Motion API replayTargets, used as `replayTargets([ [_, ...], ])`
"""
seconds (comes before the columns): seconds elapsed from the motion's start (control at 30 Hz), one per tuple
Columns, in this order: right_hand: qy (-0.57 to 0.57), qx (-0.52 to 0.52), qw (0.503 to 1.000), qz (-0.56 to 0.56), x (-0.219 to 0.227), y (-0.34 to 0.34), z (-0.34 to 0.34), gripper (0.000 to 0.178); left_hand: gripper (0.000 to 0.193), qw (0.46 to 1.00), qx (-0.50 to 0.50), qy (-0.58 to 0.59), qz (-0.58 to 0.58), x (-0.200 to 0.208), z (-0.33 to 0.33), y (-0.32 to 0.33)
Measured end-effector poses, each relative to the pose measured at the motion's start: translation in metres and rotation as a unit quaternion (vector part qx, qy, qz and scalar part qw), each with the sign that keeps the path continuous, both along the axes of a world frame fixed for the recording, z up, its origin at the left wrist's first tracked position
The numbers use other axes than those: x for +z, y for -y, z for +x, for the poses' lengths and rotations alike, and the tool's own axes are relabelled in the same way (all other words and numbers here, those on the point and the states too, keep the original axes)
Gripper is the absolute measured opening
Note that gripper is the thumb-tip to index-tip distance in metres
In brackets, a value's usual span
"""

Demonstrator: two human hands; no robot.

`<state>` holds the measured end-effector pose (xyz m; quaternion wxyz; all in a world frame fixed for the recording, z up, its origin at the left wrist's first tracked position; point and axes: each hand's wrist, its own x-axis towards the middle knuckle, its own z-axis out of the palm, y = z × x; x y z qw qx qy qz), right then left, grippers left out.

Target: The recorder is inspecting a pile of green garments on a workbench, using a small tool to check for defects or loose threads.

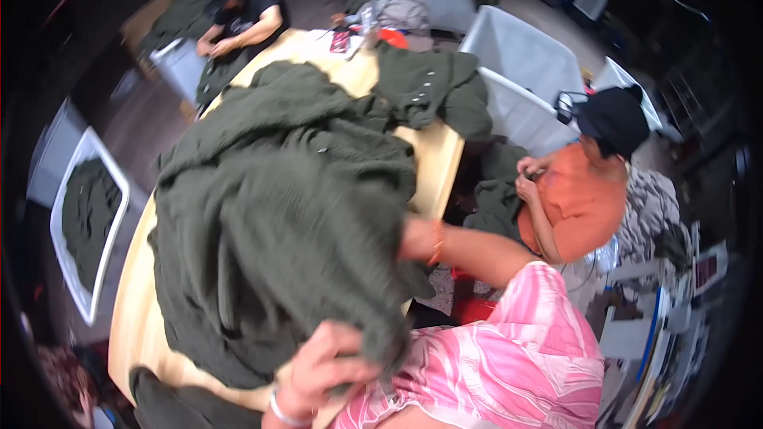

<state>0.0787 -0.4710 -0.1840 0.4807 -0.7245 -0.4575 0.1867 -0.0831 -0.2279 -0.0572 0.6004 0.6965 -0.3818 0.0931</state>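
One creased, dark-green knit (318, 226) meets left hand (330, 359) and right hand (414, 240) near the surface (131, 330) edge; grips cannot be told.

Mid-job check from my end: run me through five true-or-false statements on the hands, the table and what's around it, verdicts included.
1. Dark green knitted fabric covers much of the table. True.
2. The right hand has a white band at its wrist. False: its band is orange; the white one is at the left hand.
3. The right hand is partly hidden by the fabric. True.
4. The co-worker in the orange top is on the picture's left. False: that person is on the right.
5. The white-rimmed bin at the left holds dark green cloth. True.
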Motion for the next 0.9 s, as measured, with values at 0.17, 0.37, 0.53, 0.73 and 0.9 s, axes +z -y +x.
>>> replayTargets([
  [0.17,0.259,-0.314,0.896,-0.179,0.056,0.111,0.116,0.062,0.034,0.981,0.107,0.162,0.022,-0.027,0.109,0.070],
  [0.37,0.285,-0.495,0.750,-0.332,0.150,0.221,0.278,0.049,0.039,0.982,0.148,0.108,-0.048,-0.048,0.209,0.154],
  [0.53,0.269,-0.460,0.738,-0.414,0.114,0.235,0.351,0.041,0.038,0.978,0.199,0.063,0.008,-0.106,0.210,0.141],
  [0.73,0.082,-0.378,0.833,-0.396,-0.038,0.185,0.267,0.053,0.025,0.854,0.497,-0.109,0.105,-0.160,0.131,0.034],
  [0.9,-0.089,-0.348,0.873,-0.329,-0.053,0.129,0.174,0.045,0.056,0.594,0.770,-0.219,0.080,-0.189,0.032,-0.051],
])
